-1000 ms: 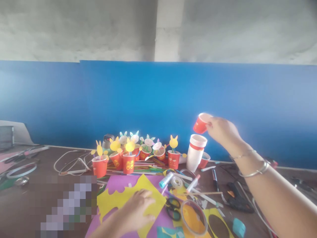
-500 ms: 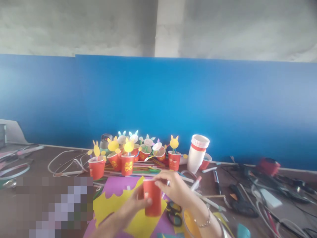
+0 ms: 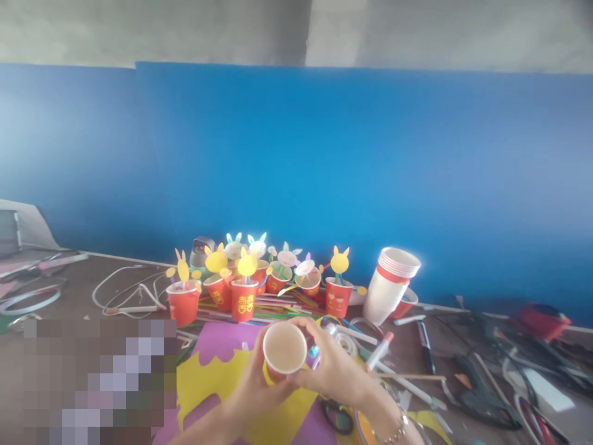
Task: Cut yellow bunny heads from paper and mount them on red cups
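Between my hands is a red paper cup (image 3: pixel 284 347), its white inside and open mouth tipped toward me. My left hand (image 3: pixel 259 386) wraps its left side. My right hand (image 3: pixel 324 358) curves round the right side, with fingers at the back of the rim and thumb low on the front. Below the cup lie yellow paper (image 3: pixel 273 420) with a wavy cut edge and purple paper (image 3: pixel 227 337). Black-handled scissors (image 3: pixel 337 417) rest beside my right wrist. Behind stand several red cups with paper animal figures, one (image 3: pixel 243 300) with a yellow head.
A stack of white cups (image 3: pixel 389 284) leans at the back right. Coloured sticks (image 3: pixel 301 306) lie behind the paper. Rightward are a marker (image 3: pixel 425 346), a glue gun (image 3: pixel 484 389) and tangled cables. White cables (image 3: pixel 134 303) lie at left. A blue panel (image 3: pixel 296 161) borders the table's back.
The cup has tipped so its mouth faces me. My right hand has gone from the rim to gripping the cup's right side. The view has tilted down.
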Tool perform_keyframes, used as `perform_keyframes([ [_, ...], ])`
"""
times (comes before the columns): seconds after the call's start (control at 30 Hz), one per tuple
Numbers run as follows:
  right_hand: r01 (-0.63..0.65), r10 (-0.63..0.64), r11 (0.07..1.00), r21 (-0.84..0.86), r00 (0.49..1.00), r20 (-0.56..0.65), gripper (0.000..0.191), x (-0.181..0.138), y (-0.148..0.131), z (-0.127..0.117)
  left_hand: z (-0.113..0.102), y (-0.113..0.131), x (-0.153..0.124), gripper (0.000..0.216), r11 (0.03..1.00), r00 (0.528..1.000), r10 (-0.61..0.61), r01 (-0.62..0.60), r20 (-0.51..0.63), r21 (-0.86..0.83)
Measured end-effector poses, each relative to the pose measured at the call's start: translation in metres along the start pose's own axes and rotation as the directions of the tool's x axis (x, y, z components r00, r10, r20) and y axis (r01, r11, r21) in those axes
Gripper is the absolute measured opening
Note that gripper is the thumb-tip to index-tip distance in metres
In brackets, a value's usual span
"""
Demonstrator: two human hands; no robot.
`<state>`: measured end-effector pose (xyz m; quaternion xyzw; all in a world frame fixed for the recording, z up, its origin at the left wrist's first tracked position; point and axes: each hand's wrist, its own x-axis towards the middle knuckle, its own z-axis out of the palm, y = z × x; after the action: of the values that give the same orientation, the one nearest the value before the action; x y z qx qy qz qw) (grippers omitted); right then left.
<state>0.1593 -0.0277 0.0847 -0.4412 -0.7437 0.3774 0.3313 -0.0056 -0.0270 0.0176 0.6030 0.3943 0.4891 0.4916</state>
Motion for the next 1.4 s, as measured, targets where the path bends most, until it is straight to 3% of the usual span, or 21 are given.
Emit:
perform_keyframes([
  [0.1,-0.016,0.017,0.999,-0.043,1.000,0.013,0.058,-0.001,-0.001,-0.006,0.001,0.003,-0.001,0.063,0.998,0.998,-0.051,0.050,-0.028,-0.047],
  [0.2,-0.108,0.115,0.972,-0.211,0.993,0.022,0.032,-0.004,0.005,-0.016,-0.002,-0.001,0.001,0.059,0.964,0.979,-0.197,0.185,-0.045,-0.193],
  [0.27,-0.182,0.228,0.897,-0.403,0.971,0.068,0.023,-0.009,0.009,-0.022,-0.007,-0.007,0.003,0.058,0.923,0.970,-0.239,0.216,-0.036,-0.318],
  [0.4,-0.246,0.459,0.663,-0.707,0.880,0.125,0.027,-0.018,0.008,-0.014,-0.012,-0.018,0.008,0.052,0.857,0.958,-0.285,0.246,-0.019,-0.452],
  [0.57,-0.155,0.417,0.546,-0.823,0.903,0.107,0.035,-0.018,0.005,0.010,-0.012,-0.014,0.011,0.050,0.789,0.960,-0.279,0.227,-0.003,-0.571],
  [0.8,-0.218,0.451,0.607,-0.764,0.886,0.106,0.040,-0.021,0.014,0.006,-0.012,-0.009,0.011,0.052,0.758,0.956,-0.293,0.250,0.029,-0.602],
  [1.07,-0.252,0.497,0.613,-0.749,0.860,0.118,0.042,-0.021,-0.002,-0.005,-0.012,-0.016,0.010,0.037,0.718,0.956,-0.281,0.270,0.087,-0.641],
  [1.27,-0.257,0.452,0.666,-0.700,0.886,0.105,0.038,-0.029,0.004,-0.033,-0.013,-0.007,0.009,0.037,0.758,0.960,-0.275,0.249,0.051,-0.603],
  [1.4,-0.277,0.331,0.781,-0.560,0.944,-0.005,0.034,-0.030,0.006,-0.057,-0.014,-0.005,0.010,0.039,0.722,0.957,-0.278,0.266,0.085,-0.639],
])
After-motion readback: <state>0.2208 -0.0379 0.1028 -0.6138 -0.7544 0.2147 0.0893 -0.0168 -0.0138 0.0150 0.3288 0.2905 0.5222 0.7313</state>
